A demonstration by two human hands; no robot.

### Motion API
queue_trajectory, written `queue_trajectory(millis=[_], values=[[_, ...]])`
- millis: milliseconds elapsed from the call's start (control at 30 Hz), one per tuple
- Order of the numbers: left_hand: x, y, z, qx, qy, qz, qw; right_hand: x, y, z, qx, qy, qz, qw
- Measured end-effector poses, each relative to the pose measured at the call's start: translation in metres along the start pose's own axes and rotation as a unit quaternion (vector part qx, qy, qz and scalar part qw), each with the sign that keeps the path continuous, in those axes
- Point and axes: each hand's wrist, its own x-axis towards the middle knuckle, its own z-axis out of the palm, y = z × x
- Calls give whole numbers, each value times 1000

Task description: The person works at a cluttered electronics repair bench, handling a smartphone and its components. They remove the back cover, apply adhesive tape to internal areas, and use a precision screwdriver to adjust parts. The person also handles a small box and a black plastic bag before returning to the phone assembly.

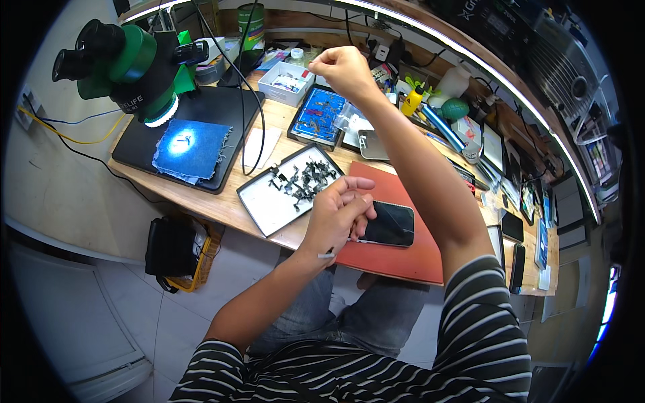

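My left hand [340, 211] is over the left end of a dark-screened smartphone [393, 225], which lies on a red mat [403, 258]. Its fingers are curled with the thumb across them, and whatever they may hold is hidden. Farther off, my right hand [344, 70] is raised above the back of the bench, near a white plastic bin [285, 82]. Thumb and fingers are pinched together there, and anything between them is too small to make out. Left of the phone, a white tray [259, 209] with a dark rim holds many small black parts [310, 180].
A green and black microscope [131, 64] lights a blue cloth [191, 151] at the left. A blue parts tray [321, 114] sits behind the white tray. A yellow bottle [412, 101] and several tools line the back right. Another phone [517, 267] lies near the right edge.
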Motion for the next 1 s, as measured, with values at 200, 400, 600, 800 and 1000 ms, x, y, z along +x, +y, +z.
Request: queue_trajectory(millis=[200, 400, 600, 800, 1000], values=[[-6, 15, -21, 6, 27, 6, 1000, 60, 35, 60, -185, -94, 77, 975], [3, 10, -13, -6, 16, 0, 1000, 57, 49, 35, -208, -63, 17, 976], [4, 5, 5, 47, -27, 6, 999, 63, 48, 30, -107, -63, 2, 992], [4, 6, 1, 9, -14, -15, 1000, 17, 23, -26, -73, -53, -53, 995], [35, 8, 5, -133, 97, 42, 985, -170, -37, -87, 64, -14, 14, 998]])
